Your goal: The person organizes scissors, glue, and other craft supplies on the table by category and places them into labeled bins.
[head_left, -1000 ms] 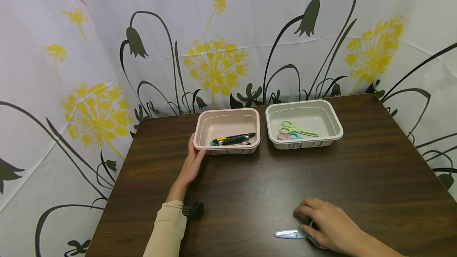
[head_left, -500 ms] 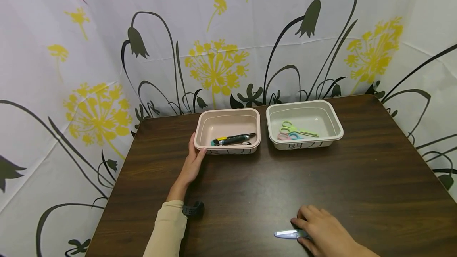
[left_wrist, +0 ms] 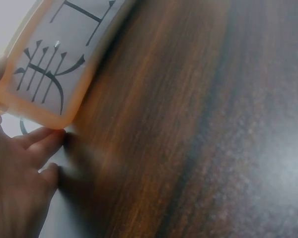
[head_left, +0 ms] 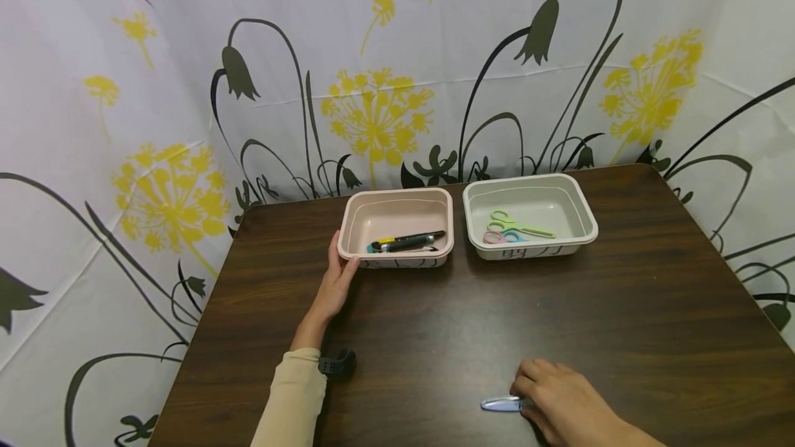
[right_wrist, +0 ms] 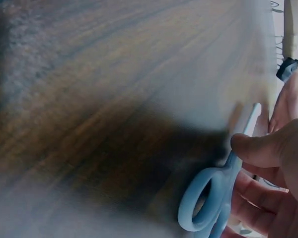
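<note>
In the head view my right hand is low on the table, with a pair of light-blue scissors poking out to its left. The right wrist view shows the thumb and fingers pinching these scissors near the blades, finger loops turned downward. My left hand holds the front left corner of a pink plastic box, thumb at the front and fingers along the side. In the left wrist view the box has a paper label with large dark characters.
Several pens or cutters lie in the pink box. To its right stands a pale grey box containing green scissors and pink and blue scissor handles. A flowered curtain hangs behind the brown table.
My right hand has drawn in around the scissors, covering their handles, and the blades have shifted slightly right. My left hand and both boxes have stayed in place.
</note>
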{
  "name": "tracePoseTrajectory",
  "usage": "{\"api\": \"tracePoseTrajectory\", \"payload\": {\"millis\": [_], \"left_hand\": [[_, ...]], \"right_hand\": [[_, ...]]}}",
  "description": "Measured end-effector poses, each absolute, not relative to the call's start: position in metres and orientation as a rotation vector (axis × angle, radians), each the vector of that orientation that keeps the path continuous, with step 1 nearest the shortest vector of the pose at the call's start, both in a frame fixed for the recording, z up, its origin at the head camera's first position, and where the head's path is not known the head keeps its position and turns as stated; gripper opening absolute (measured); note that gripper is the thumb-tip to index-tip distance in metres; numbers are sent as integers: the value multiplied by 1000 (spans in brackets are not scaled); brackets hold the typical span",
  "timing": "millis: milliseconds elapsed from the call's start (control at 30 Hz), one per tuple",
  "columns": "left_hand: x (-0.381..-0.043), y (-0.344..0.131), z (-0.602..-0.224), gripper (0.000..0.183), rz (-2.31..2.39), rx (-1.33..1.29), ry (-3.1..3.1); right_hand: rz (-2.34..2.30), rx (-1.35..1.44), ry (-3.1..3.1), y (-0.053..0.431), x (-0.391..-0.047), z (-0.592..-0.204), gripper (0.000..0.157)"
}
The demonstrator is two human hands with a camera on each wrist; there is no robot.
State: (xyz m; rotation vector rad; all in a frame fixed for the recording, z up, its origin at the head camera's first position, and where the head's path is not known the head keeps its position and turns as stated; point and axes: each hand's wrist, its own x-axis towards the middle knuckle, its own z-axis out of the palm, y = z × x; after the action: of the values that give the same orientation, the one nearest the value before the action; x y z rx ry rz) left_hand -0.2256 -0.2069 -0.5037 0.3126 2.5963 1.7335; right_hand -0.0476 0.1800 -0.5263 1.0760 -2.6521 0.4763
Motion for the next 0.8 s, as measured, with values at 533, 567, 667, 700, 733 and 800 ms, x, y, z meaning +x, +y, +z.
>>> {"api": "tracePoseTrajectory", "payload": {"millis": [533, 567, 667, 700, 733, 800], "left_hand": [[-229, -207, -507, 70, 1750, 331, 2587], [-229, -208, -507, 70, 1750, 332, 2587], [-228, -207, -507, 70, 1753, 326, 2582], [-228, -207, -507, 69, 1756, 324, 2579], [-228, -207, -507, 69, 1762, 321, 2574], [-228, -207, -507, 69, 1759, 323, 2572]], "right_hand": [[778, 987, -2883, 186, -56, -517, 25], [791, 986, -2890, 186, -56, -517, 26], [811, 1001, -2897, 187, -58, -516, 28], [817, 1012, -2899, 187, -58, -515, 28], [823, 1023, -2900, 187, -59, -514, 28], [826, 1045, -2898, 188, -61, -513, 28]]}}
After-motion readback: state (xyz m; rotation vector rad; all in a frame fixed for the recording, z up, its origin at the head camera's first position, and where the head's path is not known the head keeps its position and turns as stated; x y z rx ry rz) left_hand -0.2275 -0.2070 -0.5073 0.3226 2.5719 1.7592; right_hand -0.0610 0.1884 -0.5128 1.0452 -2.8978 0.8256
